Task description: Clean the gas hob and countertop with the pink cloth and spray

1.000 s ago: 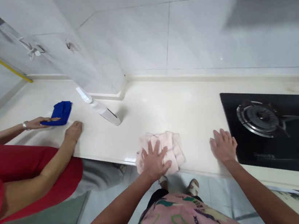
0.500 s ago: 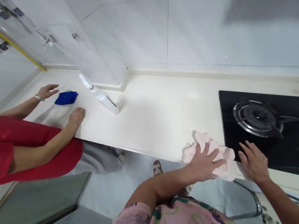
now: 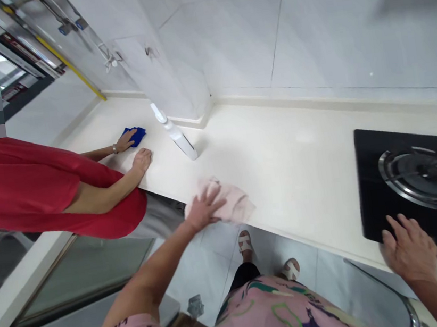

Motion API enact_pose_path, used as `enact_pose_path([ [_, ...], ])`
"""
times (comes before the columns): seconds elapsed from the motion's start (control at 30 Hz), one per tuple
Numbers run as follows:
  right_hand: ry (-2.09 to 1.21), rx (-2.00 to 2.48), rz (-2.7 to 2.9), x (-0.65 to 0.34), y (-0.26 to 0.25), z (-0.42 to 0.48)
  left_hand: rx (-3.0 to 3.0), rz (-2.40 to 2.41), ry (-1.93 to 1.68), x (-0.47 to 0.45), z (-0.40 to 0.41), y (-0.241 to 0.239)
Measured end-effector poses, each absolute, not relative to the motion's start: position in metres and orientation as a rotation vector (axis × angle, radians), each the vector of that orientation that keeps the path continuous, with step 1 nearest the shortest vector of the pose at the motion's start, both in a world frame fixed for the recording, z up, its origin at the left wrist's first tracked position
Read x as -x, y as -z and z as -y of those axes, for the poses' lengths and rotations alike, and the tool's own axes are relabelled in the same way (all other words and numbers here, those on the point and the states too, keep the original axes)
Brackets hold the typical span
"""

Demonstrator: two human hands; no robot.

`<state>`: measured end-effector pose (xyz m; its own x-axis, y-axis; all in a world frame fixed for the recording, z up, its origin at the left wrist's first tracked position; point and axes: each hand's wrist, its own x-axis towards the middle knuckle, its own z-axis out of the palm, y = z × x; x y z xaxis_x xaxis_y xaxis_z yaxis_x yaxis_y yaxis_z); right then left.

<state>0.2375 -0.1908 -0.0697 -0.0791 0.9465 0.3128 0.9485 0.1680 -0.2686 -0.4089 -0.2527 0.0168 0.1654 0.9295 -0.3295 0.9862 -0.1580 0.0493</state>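
Observation:
My left hand (image 3: 205, 208) has a pale pink cloth (image 3: 236, 203) under it at the front edge of the white countertop (image 3: 280, 177). Its fingers are spread over the cloth and slightly blurred, and the cloth travels along with the hand. Over on the right, my right hand (image 3: 410, 248) is open with nothing in it. Its fingertips rest at the front of the black gas hob (image 3: 387, 221), below the burner (image 3: 421, 174), and its heel is by the counter edge.
A white spray bottle (image 3: 176, 134) stands on the counter near the wall corner. At the left, a person in a red top (image 3: 44, 186) has one hand on a blue cloth (image 3: 139, 135) and the other on the countertop. Tiled wall (image 3: 242, 37) runs along the back.
My left hand has swept the pink cloth leftward along the counter, away from the hob. My right hand stays by the hob. The other person's hand is now on the blue cloth. The view has shifted left.

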Motion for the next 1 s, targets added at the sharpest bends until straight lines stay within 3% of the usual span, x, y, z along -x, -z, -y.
enact_pose_path([
  [0.17,0.023,1.813,2.054,-0.236,0.069,0.192,-1.904,-2.131,0.478,0.503,0.244,-0.038],
  [0.37,0.091,1.864,2.082,-0.231,0.063,0.191,-1.838,-2.217,0.527,0.479,0.245,-0.036],
  [1.0,-0.127,1.797,1.963,-0.225,0.054,0.181,-2.626,-1.168,0.078,0.065,0.207,0.011],
])
